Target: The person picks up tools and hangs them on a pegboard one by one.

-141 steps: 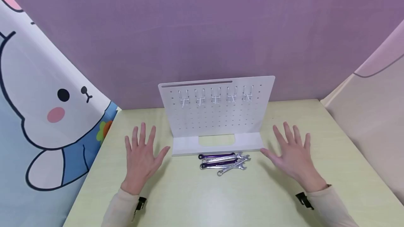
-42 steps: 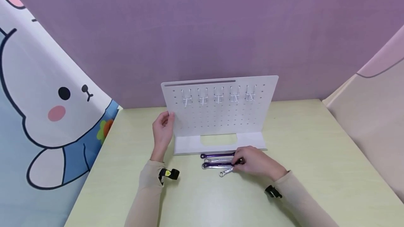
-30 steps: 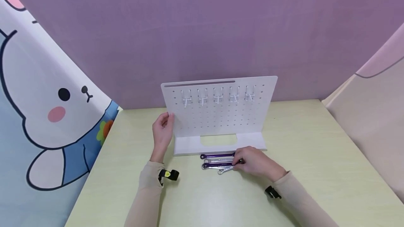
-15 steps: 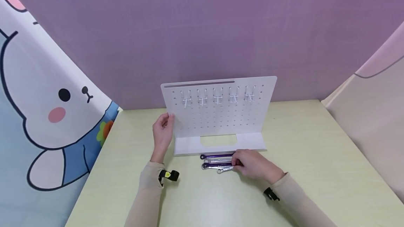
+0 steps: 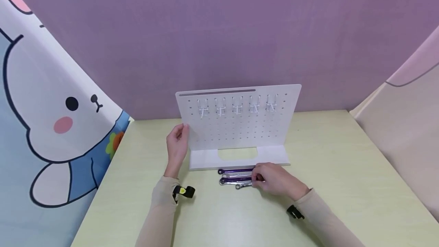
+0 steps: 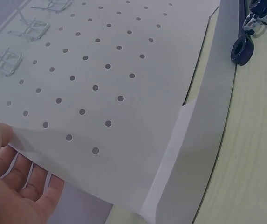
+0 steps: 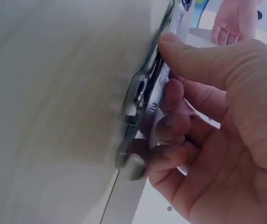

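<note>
My left hand [image 5: 176,146] pinches the left edge of a white pegboard stand [image 5: 236,130], thumb in front and the other fingers behind, as the left wrist view shows. My right hand [image 5: 277,179] is at the right ends of a small pile of combination wrenches in front of the stand's base. Thumb and curled fingers pinch a silver wrench [image 7: 154,102]; its open end looks blurred in the right wrist view. Purple wrenches [image 5: 236,170] and other silver ones lie alongside, ring ends to the left. My right hand hides their right ends in the head view.
Several white wire hooks [image 5: 237,106] sit in a row near the board's top. The base has a cut-out [image 5: 237,153]. A purple cloth [image 5: 219,41] hangs behind the pale table [image 5: 329,144], and a cartoon-print cloth [image 5: 79,136] hangs at the left.
From lying spread open beside the board, my hands have moved to its left edge and the wrenches. The slanted silver wrench has swung nearly level with the others; the left hand stays put lately.
</note>
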### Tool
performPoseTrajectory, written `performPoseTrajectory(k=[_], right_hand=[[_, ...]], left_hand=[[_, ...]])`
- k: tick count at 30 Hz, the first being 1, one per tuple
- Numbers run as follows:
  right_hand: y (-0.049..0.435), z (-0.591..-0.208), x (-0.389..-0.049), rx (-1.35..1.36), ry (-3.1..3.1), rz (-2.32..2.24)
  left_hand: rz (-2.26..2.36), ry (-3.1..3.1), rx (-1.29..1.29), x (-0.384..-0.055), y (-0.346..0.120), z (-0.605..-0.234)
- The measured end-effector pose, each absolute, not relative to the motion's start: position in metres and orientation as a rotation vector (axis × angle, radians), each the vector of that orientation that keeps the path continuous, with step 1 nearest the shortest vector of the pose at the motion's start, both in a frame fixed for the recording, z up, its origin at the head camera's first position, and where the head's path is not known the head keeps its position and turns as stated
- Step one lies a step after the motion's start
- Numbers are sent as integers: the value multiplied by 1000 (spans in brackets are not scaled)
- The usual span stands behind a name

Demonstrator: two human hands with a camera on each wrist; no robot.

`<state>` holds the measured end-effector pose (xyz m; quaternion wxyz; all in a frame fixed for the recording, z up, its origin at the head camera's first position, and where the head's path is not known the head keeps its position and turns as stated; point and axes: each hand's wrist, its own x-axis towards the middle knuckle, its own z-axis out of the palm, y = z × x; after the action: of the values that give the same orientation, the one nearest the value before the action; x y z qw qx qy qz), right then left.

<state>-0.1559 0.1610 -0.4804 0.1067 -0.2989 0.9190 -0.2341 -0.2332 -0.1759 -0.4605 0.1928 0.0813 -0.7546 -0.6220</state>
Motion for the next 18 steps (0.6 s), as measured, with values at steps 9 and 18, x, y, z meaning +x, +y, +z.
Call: performPoseTrajectory(k=[9, 18], right_hand=[[161, -482, -159, -857, 2678, -746], [162, -480, -162, -857, 2632, -835]], left_hand=[[-1786, -2098, 227, -235, -177, -463], [-1785, -2109, 274, -236, -176, -463]])
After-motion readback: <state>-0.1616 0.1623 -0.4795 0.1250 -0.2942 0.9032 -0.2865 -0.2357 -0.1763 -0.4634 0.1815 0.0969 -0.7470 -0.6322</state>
